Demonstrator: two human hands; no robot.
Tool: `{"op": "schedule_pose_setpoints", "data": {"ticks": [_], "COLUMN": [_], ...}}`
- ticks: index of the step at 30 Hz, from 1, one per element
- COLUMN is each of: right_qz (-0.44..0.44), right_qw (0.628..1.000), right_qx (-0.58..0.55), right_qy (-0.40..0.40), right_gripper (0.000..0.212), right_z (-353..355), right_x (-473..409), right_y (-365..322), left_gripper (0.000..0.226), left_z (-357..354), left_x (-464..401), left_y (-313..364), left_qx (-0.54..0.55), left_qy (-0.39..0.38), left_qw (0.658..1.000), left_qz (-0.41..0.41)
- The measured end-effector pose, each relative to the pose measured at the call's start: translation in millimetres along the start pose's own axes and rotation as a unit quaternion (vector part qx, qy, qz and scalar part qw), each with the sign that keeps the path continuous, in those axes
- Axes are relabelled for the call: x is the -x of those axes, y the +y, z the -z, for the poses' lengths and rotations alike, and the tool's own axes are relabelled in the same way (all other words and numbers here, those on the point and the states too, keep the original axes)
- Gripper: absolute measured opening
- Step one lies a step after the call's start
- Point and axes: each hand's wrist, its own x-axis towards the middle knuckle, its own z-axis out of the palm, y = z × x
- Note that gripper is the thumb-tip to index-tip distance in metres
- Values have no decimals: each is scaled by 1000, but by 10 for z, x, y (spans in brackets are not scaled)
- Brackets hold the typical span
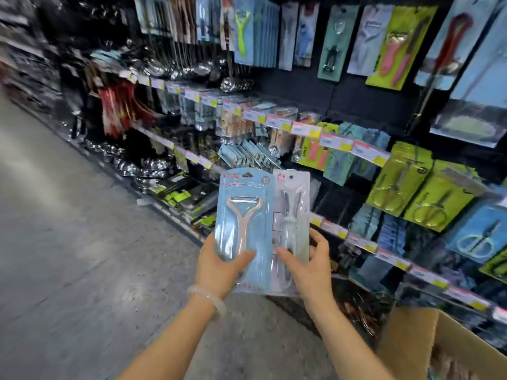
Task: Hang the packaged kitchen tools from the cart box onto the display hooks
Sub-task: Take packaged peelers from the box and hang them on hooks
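A: Head view; left hand [219, 263] holds blue peeler pack [244, 229]; right hand [307, 261] pinches white pack [292, 229]; both in front of the hooks, unhung.
B: Risk?
A: Overlapping packs could slip or go on the wrong hook; cardboard box [439, 344] contents too blurred to tell.

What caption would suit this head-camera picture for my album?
Left hand holds a blue peeler pack, right hand a white pack, before the display hooks.
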Motion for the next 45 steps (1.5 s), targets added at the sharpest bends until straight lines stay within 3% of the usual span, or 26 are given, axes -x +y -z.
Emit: {"op": "schedule_pose_setpoints", "data": {"ticks": [4, 9, 18, 31, 36, 39, 43, 45], "right_qz": [28, 45, 68, 122, 155, 168, 187, 196], "right_qw": [999, 998, 997, 988, 973, 963, 950, 942], "right_qx": [-15, -25, -26, -38, -39, -36, -51, -54], "right_qy": [-22, -34, -23, 85, 169, 206, 244, 266], "right_gripper": [58, 70, 73, 70, 66, 66, 63, 63], "right_z": [-476, -1069, -1980, -2608, -2912, -3096, -3280, -3350], "right_x": [-360, -922, -2227, -3752, -4366, -4665, -4950, -5051], "right_y": [-162, -218, -559, -997, -1108, -1198, -1366, -1420], "left_gripper": [42, 43, 45, 46, 51, 75, 59, 69], "left_z": [254, 515, 770, 540, 472, 447, 415, 386], "left_x": [-419, -1138, -2750, -4632, -5471, -5958, -6390, -6570], "left_y": [189, 322, 700, 1181, 1373, 1470, 1636, 1681], "left_qx": [-1, -12, -37, -9, -6, -32, 4, -1], "left_qy": [30, 39, 33, -74, -144, -175, -220, -239], "left_qw": [999, 997, 995, 989, 978, 968, 956, 948], "left_qz": [-33, -63, -90, -126, -150, -175, -195, -211]}}
